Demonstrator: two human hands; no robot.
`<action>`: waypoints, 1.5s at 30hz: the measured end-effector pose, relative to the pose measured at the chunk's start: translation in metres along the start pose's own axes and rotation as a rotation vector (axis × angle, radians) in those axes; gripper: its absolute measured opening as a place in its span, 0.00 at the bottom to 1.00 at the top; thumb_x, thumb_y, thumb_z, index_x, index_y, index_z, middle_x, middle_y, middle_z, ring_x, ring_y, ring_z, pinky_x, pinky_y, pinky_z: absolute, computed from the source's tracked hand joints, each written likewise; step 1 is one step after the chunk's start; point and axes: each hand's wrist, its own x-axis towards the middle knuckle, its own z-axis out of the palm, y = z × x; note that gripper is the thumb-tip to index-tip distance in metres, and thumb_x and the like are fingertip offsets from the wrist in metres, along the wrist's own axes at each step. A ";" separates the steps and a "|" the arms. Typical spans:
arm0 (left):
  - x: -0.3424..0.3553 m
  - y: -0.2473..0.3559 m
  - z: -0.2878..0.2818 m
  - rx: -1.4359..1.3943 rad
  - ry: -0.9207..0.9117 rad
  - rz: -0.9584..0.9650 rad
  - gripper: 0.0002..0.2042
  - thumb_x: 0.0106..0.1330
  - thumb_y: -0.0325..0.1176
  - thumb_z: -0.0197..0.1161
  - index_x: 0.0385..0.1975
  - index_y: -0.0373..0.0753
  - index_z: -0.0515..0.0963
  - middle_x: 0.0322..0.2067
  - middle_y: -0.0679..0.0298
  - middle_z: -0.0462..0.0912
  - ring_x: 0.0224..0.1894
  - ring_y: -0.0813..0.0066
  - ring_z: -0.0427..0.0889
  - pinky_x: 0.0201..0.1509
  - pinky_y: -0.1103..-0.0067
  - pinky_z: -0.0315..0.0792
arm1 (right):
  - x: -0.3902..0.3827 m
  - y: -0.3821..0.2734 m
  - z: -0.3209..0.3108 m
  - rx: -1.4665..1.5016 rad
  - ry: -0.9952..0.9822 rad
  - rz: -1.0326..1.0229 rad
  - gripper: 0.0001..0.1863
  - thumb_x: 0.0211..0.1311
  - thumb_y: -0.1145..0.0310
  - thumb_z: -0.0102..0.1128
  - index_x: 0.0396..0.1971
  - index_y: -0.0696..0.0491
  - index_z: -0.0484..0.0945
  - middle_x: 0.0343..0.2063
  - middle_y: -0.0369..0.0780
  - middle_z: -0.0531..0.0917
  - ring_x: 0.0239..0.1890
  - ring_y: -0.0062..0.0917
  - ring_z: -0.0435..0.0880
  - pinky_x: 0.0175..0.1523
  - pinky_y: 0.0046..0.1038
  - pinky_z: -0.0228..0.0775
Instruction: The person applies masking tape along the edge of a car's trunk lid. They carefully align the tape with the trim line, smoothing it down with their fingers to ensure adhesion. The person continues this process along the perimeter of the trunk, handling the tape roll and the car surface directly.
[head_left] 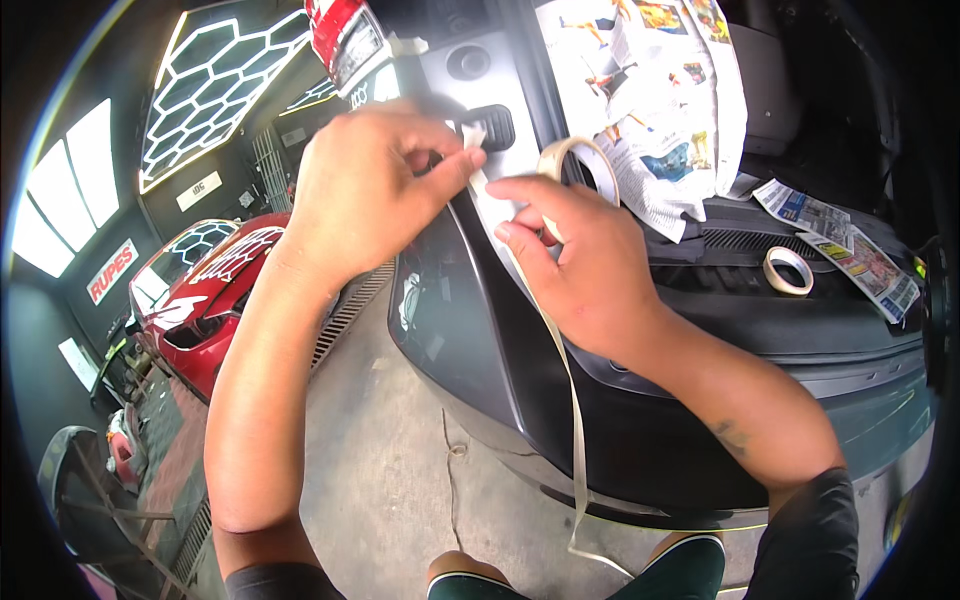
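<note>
My left hand (375,185) is closed, its thumb and forefinger pinching a pale strip of masking tape (477,140) over the white-grey edge panel of a car's open rear. Just to the right and nearer, my right hand (590,265) is also closed, thumb and forefinger meeting on the tape. A roll of masking tape (606,170) stands at that hand's far side, partly hidden behind the fingers; whether they grip it is unclear. From below the right hand, a long narrow strip (578,440) hangs over the dark bumper (640,445) down to the floor.
Newspaper sheets (650,110) cover part of the opening. A second tape roll (788,271) and folded newspaper (865,270) lie on the black sill. A red tail light (345,40) is at the far left. Behind stands a red car (215,300); a thin strip (452,480) lies on the floor.
</note>
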 end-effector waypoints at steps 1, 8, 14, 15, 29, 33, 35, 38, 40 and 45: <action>0.000 -0.005 0.002 0.066 0.009 0.100 0.08 0.71 0.39 0.81 0.38 0.41 0.96 0.32 0.63 0.86 0.43 0.63 0.82 0.50 0.63 0.76 | -0.003 0.002 0.002 -0.035 0.017 -0.010 0.17 0.74 0.66 0.74 0.61 0.46 0.90 0.34 0.45 0.92 0.40 0.41 0.92 0.45 0.44 0.84; 0.009 -0.024 0.000 0.273 0.102 0.437 0.07 0.67 0.39 0.83 0.37 0.45 0.96 0.31 0.63 0.82 0.42 0.58 0.79 0.52 0.63 0.73 | 0.004 -0.015 -0.002 -0.305 -0.055 -0.049 0.14 0.77 0.69 0.69 0.58 0.48 0.92 0.33 0.45 0.92 0.38 0.43 0.91 0.43 0.47 0.83; 0.009 -0.028 0.011 0.260 0.105 0.358 0.08 0.65 0.40 0.85 0.35 0.45 0.95 0.34 0.63 0.81 0.46 0.59 0.79 0.55 0.64 0.70 | 0.005 -0.017 0.001 -0.338 -0.104 -0.049 0.17 0.77 0.71 0.66 0.60 0.46 0.93 0.33 0.44 0.92 0.39 0.43 0.91 0.45 0.47 0.83; 0.009 -0.028 0.012 0.242 0.103 0.354 0.08 0.64 0.40 0.85 0.35 0.45 0.95 0.35 0.63 0.81 0.46 0.58 0.79 0.55 0.64 0.70 | 0.004 -0.017 0.003 -0.348 -0.097 -0.046 0.17 0.77 0.71 0.65 0.60 0.47 0.92 0.34 0.44 0.92 0.40 0.43 0.91 0.45 0.47 0.83; 0.020 -0.028 0.009 0.255 0.068 0.350 0.07 0.63 0.37 0.84 0.32 0.42 0.94 0.31 0.62 0.84 0.44 0.56 0.80 0.57 0.64 0.75 | 0.004 -0.020 0.020 -0.469 -0.046 -0.076 0.19 0.64 0.79 0.67 0.54 0.52 0.92 0.35 0.43 0.95 0.41 0.39 0.94 0.45 0.43 0.86; 0.022 -0.030 0.010 0.226 0.066 0.333 0.06 0.63 0.36 0.84 0.33 0.43 0.95 0.31 0.61 0.83 0.43 0.57 0.81 0.55 0.64 0.77 | 0.009 -0.022 0.020 -0.502 -0.084 -0.056 0.16 0.68 0.77 0.66 0.53 0.50 0.92 0.35 0.44 0.94 0.41 0.41 0.94 0.45 0.44 0.85; 0.023 -0.029 0.008 0.182 0.044 0.299 0.05 0.64 0.35 0.84 0.34 0.43 0.95 0.30 0.60 0.83 0.43 0.57 0.80 0.53 0.64 0.78 | 0.010 -0.022 0.021 -0.511 -0.109 -0.026 0.16 0.77 0.72 0.63 0.58 0.48 0.92 0.36 0.45 0.94 0.42 0.43 0.93 0.46 0.48 0.85; 0.022 -0.026 0.000 0.103 0.011 0.236 0.06 0.67 0.33 0.83 0.34 0.39 0.93 0.28 0.66 0.83 0.37 0.69 0.81 0.45 0.69 0.78 | 0.009 -0.022 0.025 -0.507 -0.070 -0.013 0.17 0.77 0.71 0.64 0.60 0.47 0.92 0.35 0.45 0.93 0.40 0.44 0.93 0.46 0.48 0.85; 0.030 -0.027 -0.007 -0.084 -0.079 0.098 0.08 0.70 0.34 0.82 0.35 0.37 0.92 0.28 0.70 0.85 0.34 0.78 0.80 0.42 0.73 0.77 | 0.008 -0.016 0.025 -0.420 0.067 -0.047 0.17 0.78 0.70 0.64 0.61 0.45 0.92 0.35 0.45 0.93 0.37 0.44 0.93 0.44 0.47 0.84; 0.041 -0.031 -0.019 -0.283 -0.147 -0.039 0.10 0.74 0.35 0.81 0.39 0.34 0.90 0.28 0.76 0.85 0.31 0.89 0.77 0.37 0.80 0.73 | 0.009 -0.013 0.020 -0.316 0.144 -0.016 0.18 0.79 0.69 0.66 0.63 0.40 0.93 0.32 0.43 0.91 0.31 0.42 0.91 0.40 0.43 0.82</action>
